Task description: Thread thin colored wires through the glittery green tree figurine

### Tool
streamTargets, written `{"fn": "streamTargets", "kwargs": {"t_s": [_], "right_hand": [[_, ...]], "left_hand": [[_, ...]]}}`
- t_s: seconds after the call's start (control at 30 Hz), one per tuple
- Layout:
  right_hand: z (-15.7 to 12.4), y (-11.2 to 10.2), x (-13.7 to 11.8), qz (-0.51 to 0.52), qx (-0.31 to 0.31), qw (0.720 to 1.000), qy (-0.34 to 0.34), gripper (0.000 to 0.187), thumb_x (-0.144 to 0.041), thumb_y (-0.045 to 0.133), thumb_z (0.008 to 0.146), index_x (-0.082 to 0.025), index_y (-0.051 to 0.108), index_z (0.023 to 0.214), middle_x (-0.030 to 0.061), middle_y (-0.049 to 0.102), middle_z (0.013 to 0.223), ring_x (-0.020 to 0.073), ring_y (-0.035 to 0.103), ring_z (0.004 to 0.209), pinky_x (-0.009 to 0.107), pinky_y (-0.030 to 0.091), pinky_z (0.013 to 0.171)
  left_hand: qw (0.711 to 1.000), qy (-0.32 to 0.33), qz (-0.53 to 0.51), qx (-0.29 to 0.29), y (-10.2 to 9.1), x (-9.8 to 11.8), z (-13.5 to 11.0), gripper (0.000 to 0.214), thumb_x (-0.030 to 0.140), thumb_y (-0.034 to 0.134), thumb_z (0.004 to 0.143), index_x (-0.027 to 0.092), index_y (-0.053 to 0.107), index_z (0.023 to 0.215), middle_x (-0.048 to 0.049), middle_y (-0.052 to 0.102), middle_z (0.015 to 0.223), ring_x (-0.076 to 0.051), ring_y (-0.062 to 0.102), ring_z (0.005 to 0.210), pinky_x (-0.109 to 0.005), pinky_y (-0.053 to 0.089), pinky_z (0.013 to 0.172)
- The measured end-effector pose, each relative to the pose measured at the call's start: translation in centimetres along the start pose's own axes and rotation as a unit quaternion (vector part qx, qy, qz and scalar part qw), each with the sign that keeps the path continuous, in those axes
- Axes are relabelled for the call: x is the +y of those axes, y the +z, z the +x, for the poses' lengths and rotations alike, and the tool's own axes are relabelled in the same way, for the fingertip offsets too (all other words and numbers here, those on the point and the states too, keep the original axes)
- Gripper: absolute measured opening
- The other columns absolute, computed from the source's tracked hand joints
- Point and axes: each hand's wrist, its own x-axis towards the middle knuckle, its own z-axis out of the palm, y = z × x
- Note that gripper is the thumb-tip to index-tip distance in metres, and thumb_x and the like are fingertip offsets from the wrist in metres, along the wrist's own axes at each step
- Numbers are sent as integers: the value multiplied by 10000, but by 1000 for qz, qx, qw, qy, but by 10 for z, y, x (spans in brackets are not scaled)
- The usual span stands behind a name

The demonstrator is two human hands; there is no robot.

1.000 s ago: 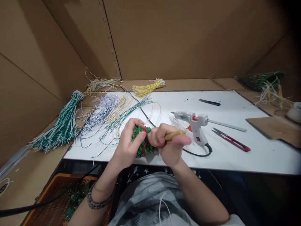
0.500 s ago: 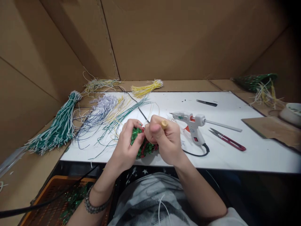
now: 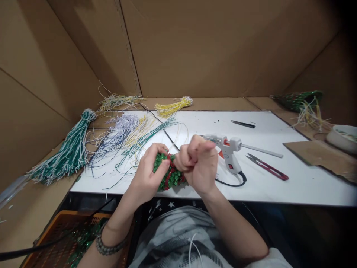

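A green-and-red decoration (image 3: 173, 178) is held low over the near edge of the white table (image 3: 264, 190), clamped in the grip of the left hand (image 3: 149, 171). Fingers of the right hand (image 3: 199, 163) are curled against it; whether anything is gripped inside is hidden. Close handwork on the piece appears to be in hand, and a steady left grip seems called for. A glue gun (image 3: 231, 154) and red-handled snips (image 3: 269, 167) are laid rightward; cardboard walls (image 3: 209, 48) are set behind.

I log this remotely as a craft workshop: glue gun (image 3: 229, 152), snips (image 3: 271, 169) and wires (image 3: 135, 137) on a white bench (image 3: 259, 193), cardboard walls (image 3: 195, 44) around, orange crate (image 3: 69, 213) below.
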Motion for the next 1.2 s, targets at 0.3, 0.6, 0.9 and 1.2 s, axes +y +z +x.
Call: {"fn": "streamTargets", "kwargs": {"t_s": [0.3, 0.6, 0.9, 1.2], "right_hand": [[-1, -4, -5, 56, 116, 992, 2, 662, -738, 554, 833, -209, 247, 579, -108, 156, 461, 40, 95, 365, 162, 192, 345], [-7, -5, 0, 51, 30, 998, -5, 624, -678, 565, 871, -211, 288, 564, -102, 201, 441, 40, 151, 352, 170, 220, 364], [-13, -5, 2, 89, 129, 985, -69, 666, -705, 521, 873, -194, 203, 587, -99, 147, 460, 37, 87, 363, 159, 187, 355], [-4, -10, 1, 138, 126, 982, 16, 658, -621, 636, 852, -195, 217, 576, -106, 158, 466, 32, 83, 367, 149, 166, 338]], "left_hand": [[1000, -3, -8, 6, 3, 1, 0, 54, 276, 475, 955, 225, 488, 961, -71, 557, 1076, -225, 528, 1012, -377, 374, 907], [1000, -6, -14, 4, 2, 0, 0, 46, 265, 478, 952, 223, 489, 963, -71, 557, 1080, -225, 531, 1016, -381, 378, 916], [1000, -6, -14, 5, 3, 0, -1, 56, 280, 479, 953, 227, 488, 969, -66, 555, 1076, -226, 529, 1000, -381, 380, 902], [1000, -5, -13, 16, 4, 2, -1, 41, 259, 481, 944, 223, 493, 960, -67, 558, 1069, -223, 526, 1006, -372, 372, 903]]}}
